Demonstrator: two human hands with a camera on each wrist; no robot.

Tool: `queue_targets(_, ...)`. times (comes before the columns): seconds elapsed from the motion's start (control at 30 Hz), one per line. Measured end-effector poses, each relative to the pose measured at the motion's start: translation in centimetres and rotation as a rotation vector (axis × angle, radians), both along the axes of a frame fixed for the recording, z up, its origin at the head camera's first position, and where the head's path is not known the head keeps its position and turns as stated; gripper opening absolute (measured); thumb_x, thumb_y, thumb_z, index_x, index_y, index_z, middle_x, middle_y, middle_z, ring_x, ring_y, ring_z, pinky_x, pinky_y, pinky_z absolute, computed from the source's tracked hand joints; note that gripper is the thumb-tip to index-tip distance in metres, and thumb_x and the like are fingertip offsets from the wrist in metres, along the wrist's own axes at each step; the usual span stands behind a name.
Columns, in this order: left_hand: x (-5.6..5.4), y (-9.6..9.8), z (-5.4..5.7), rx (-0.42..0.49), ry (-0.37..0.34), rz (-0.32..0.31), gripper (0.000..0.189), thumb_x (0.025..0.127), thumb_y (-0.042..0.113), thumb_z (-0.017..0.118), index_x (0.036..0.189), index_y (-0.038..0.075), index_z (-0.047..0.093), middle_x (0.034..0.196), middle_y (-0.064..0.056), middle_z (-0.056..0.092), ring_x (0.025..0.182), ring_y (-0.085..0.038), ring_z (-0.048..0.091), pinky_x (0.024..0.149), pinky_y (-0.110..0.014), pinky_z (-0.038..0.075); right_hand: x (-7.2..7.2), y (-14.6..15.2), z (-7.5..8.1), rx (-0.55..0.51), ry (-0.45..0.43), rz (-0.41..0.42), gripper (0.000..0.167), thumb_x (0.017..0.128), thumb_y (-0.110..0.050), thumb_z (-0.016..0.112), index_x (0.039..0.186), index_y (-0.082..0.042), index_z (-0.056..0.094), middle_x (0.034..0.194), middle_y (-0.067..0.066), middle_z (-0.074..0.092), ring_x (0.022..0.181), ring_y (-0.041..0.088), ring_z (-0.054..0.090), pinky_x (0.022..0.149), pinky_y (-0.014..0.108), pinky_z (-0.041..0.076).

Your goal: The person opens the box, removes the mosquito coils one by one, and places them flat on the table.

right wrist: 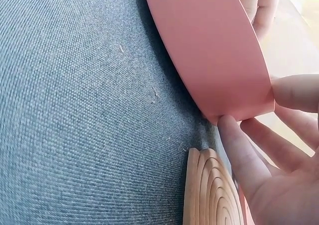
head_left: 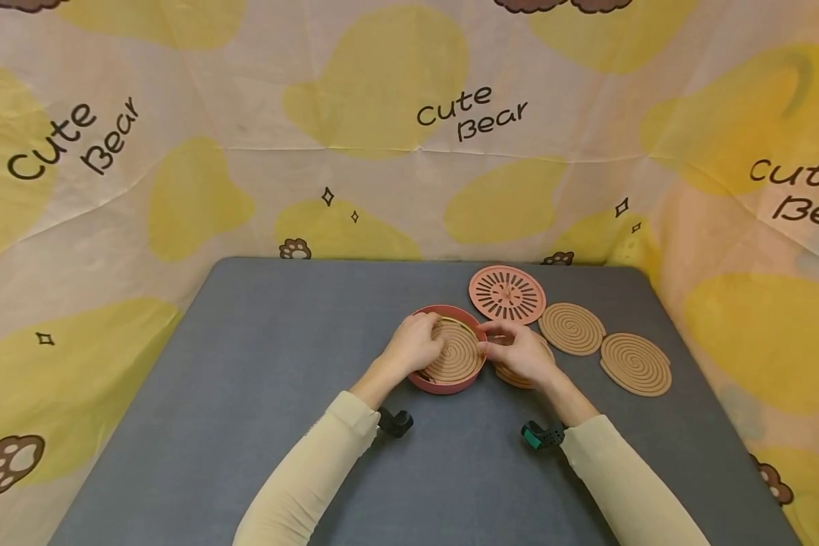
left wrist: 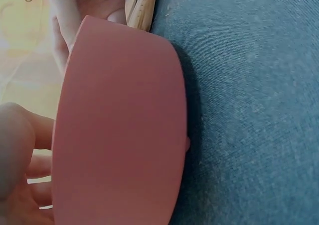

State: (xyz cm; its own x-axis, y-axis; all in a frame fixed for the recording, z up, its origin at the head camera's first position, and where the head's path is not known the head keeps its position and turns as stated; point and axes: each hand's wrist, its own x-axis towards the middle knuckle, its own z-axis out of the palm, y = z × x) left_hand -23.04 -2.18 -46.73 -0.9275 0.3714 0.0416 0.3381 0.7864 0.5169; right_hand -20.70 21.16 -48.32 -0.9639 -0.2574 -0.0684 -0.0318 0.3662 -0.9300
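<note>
A round reddish-pink mosquito coil holder stands on the table with a brown mosquito coil inside it. My left hand reaches over the holder's left rim, its fingers bent down at the coil's edge. In the left wrist view the holder's wall hides those fingertips, so I cannot tell whether they pinch the coil. My right hand holds the holder's right side. In the right wrist view, one of its fingers meets the rim and another digit presses low on the outer wall.
Right of the holder, another coil lies partly under my right hand. Two more, a nearer-centre coil and a far-right coil, lie beyond it. A slotted pink lid rests behind them. Printed cloth hangs around the grey table.
</note>
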Motion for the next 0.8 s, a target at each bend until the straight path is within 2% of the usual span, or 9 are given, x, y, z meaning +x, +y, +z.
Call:
queue_targets(0.23,0.09,-0.13,-0.13,0.049,0.015,0.01,0.036,0.099,0.02,0.066,0.129,0.0,0.066,0.124,-0.018,0.064,0.12,-0.037,0.057,0.104,-0.048,0.044,-0.02,0.04,-0.08,0.002,-0.01,0.0,0.04,0.096,-0.02,0.074,0.133,-0.006,0.065,0.125,0.018,0.066,0.11,0.031,0.065,0.081,0.035,0.058)
queue_targets(0.5,-0.06,-0.39,-0.16,0.217,-0.001,0.056,0.034,0.094,0.013,0.069,0.127,0.004,0.068,0.117,-0.013,0.059,0.107,-0.027,0.059,0.094,-0.045,0.048,-0.13,0.14,-0.08,0.005,0.009,0.009,0.042,0.095,-0.02,0.074,0.133,-0.004,0.064,0.127,0.017,0.066,0.113,0.033,0.065,0.082,0.033,0.057)
queue_targets(0.7,-0.34,-0.77,-0.28,0.296,-0.014,0.079,0.031,0.093,0.013,0.072,0.123,0.006,0.07,0.115,-0.011,0.062,0.108,-0.027,0.059,0.094,-0.044,0.049,-0.13,0.1,-0.16,0.012,0.009,0.006,0.042,0.095,-0.022,0.075,0.133,-0.006,0.065,0.126,0.016,0.067,0.112,0.031,0.065,0.08,0.032,0.057)
queue_targets(0.8,-0.37,-0.94,-0.37,0.325,-0.028,0.079,0.03,0.093,0.012,0.072,0.122,0.005,0.07,0.119,-0.012,0.066,0.114,-0.028,0.06,0.097,-0.044,0.049,-0.14,0.09,-0.27,0.016,0.009,0.002,0.041,0.095,-0.021,0.075,0.132,-0.007,0.065,0.126,0.016,0.067,0.112,0.031,0.066,0.08,0.031,0.057)
